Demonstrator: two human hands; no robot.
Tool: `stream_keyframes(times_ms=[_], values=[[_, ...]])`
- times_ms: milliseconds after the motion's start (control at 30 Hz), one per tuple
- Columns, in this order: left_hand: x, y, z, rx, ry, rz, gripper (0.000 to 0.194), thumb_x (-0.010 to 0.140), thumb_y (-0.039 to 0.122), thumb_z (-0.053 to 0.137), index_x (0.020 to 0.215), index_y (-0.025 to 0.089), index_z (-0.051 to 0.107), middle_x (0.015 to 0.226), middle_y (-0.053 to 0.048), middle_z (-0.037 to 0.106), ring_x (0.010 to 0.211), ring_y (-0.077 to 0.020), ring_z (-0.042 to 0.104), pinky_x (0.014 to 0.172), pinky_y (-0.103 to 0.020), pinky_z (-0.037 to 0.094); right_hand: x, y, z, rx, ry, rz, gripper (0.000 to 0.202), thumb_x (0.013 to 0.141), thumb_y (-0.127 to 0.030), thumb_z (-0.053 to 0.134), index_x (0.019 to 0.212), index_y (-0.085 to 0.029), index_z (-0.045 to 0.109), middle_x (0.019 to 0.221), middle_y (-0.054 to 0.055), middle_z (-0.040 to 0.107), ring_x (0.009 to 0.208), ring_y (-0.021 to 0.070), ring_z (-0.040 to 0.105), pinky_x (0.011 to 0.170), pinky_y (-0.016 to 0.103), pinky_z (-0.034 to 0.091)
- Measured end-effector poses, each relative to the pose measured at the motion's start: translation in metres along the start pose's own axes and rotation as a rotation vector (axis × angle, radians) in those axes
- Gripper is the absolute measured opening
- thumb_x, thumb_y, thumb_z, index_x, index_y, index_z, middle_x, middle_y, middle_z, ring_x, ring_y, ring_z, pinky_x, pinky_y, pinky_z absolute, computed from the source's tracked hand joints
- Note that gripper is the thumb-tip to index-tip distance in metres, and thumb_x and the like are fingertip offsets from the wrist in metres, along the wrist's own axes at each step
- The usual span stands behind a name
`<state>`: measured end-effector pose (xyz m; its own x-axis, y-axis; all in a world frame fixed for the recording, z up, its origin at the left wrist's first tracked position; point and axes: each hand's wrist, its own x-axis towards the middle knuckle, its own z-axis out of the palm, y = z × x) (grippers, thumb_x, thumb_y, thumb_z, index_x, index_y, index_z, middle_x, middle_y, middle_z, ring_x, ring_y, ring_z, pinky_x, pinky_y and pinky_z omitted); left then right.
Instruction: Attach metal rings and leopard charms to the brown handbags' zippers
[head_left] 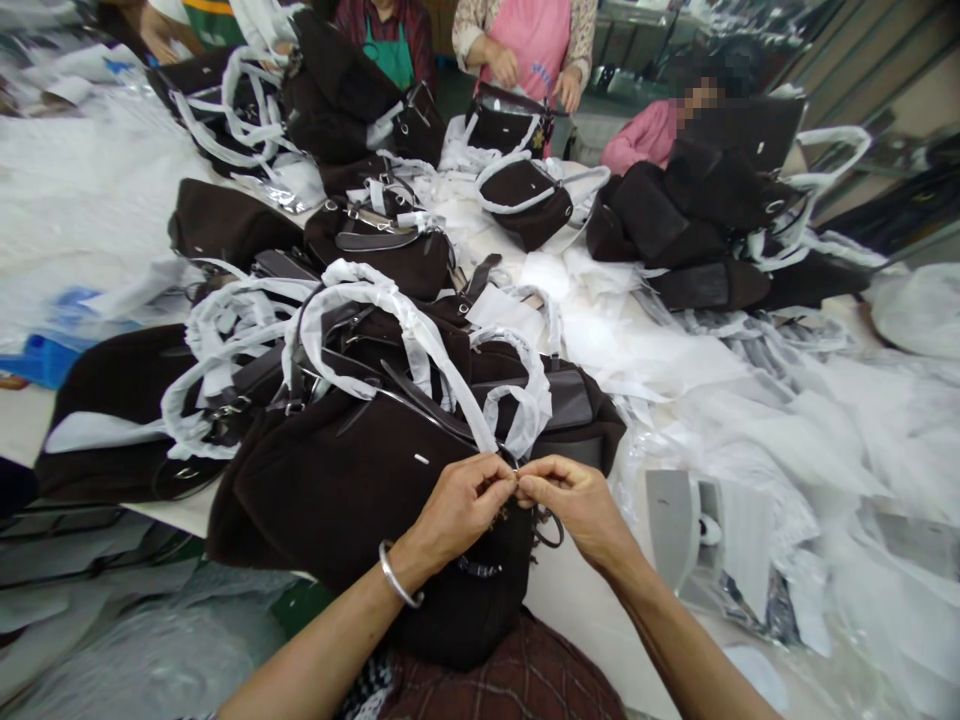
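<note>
A dark brown handbag [330, 480] lies tilted in front of me, its near corner over my lap. White wrap covers its raised handle [420, 330]. At the bag's right end, by the foot of the handle, my left hand [469, 500] is closed in a pinch. My right hand [566, 495] also pinches there, its fingertips meeting the left ones. Whatever small piece they grip is hidden by the fingers. Below them hang a dark loop [551, 530] and a beaded charm chain [478, 568].
More brown bags with wrapped handles lie behind, including one bag [525, 200] farther back. Several people work across the table, one in a pink apron [529, 45]. White wrapping sheets [757, 410] cover the right side. A blue object [41, 360] sits at the left.
</note>
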<state>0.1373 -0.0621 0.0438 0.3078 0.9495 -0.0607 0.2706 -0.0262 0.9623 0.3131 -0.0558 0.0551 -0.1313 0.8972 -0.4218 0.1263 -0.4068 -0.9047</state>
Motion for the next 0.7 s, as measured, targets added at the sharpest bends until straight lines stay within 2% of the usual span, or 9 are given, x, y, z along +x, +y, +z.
stream_keyframes(times_ms=[67,200,267,333,433,500,600,667,700], values=[[0.0,0.0,0.0,-0.001,0.0,0.009,0.019,0.092,0.023,0.053,0.076,0.018,0.062,0.075,0.0,0.062,0.072,-0.0134,0.057,0.07,-0.024,0.042,-0.001,-0.001,0.0,-0.066,0.008,-0.019,0.018,0.075,-0.034,0.074,0.074,-0.017,0.07,0.065,0.001,0.067,0.061,0.0148,0.06,0.059,0.026,0.046],[-0.003,0.001,0.0,0.02,0.019,0.023,0.018,0.091,0.02,0.053,0.074,0.018,0.059,0.073,0.001,0.059,0.069,-0.0124,0.054,0.068,-0.023,0.041,-0.006,-0.001,0.003,-0.319,0.055,-0.27,0.015,0.083,-0.028,0.066,0.071,-0.019,0.066,0.071,0.001,0.064,0.068,0.0152,0.057,0.065,0.027,0.044],[-0.004,-0.001,0.001,0.03,0.031,0.029,0.018,0.09,0.018,0.053,0.074,0.018,0.059,0.074,0.001,0.059,0.07,-0.0125,0.054,0.069,-0.023,0.041,-0.008,0.002,0.006,-0.373,0.067,-0.342,0.015,0.084,-0.027,0.065,0.071,-0.02,0.065,0.074,0.001,0.064,0.071,0.016,0.058,0.069,0.028,0.044],[-0.006,-0.004,0.004,0.034,0.045,0.028,0.018,0.09,0.018,0.052,0.074,0.018,0.059,0.074,0.001,0.06,0.07,-0.0128,0.056,0.069,-0.024,0.041,-0.009,0.006,0.01,-0.336,0.085,-0.304,0.014,0.083,-0.028,0.066,0.072,-0.02,0.066,0.073,0.001,0.065,0.07,0.0166,0.058,0.067,0.028,0.044],[-0.005,-0.006,0.005,0.051,0.059,0.011,0.018,0.09,0.019,0.053,0.074,0.018,0.062,0.074,0.0,0.062,0.07,-0.0136,0.058,0.069,-0.024,0.043,-0.006,0.011,0.015,-0.198,0.126,-0.145,0.015,0.079,-0.033,0.071,0.073,-0.02,0.068,0.067,0.001,0.065,0.064,0.0169,0.058,0.061,0.028,0.045],[-0.004,-0.001,0.0,0.08,0.03,0.023,0.017,0.091,0.02,0.054,0.078,0.02,0.066,0.078,-0.001,0.066,0.074,-0.0155,0.061,0.072,-0.026,0.046,-0.005,0.011,0.013,-0.147,0.112,-0.107,0.018,0.076,-0.037,0.074,0.074,-0.019,0.071,0.073,0.003,0.068,0.068,0.0179,0.06,0.063,0.028,0.047],[-0.006,0.014,-0.028,0.178,0.053,0.079,0.02,0.092,0.022,0.053,0.106,0.025,0.068,0.106,-0.005,0.069,0.091,-0.019,0.064,0.084,-0.03,0.049,-0.009,0.013,-0.002,-0.128,0.15,-0.118,0.023,0.074,-0.041,0.076,0.085,-0.02,0.074,0.089,0.005,0.072,0.079,0.0197,0.063,0.072,0.029,0.05],[-0.016,0.02,-0.061,0.328,0.224,0.096,0.031,0.093,0.025,0.052,0.123,0.026,0.06,0.126,-0.007,0.061,0.102,-0.021,0.062,0.092,-0.033,0.049,-0.017,0.021,-0.016,-0.149,0.215,-0.051,0.028,0.073,-0.046,0.076,0.083,-0.02,0.073,0.083,0.004,0.071,0.073,0.0188,0.063,0.07,0.03,0.051],[-0.024,0.019,-0.08,0.443,0.352,0.091,0.033,0.093,0.029,0.052,0.126,0.025,0.058,0.129,-0.008,0.059,0.109,-0.0229,0.06,0.099,-0.036,0.046,-0.023,0.028,-0.022,-0.167,0.21,0.014,0.032,0.073,-0.05,0.075,0.077,-0.019,0.071,0.075,0.004,0.069,0.067,0.0181,0.062,0.066,0.03,0.051]])
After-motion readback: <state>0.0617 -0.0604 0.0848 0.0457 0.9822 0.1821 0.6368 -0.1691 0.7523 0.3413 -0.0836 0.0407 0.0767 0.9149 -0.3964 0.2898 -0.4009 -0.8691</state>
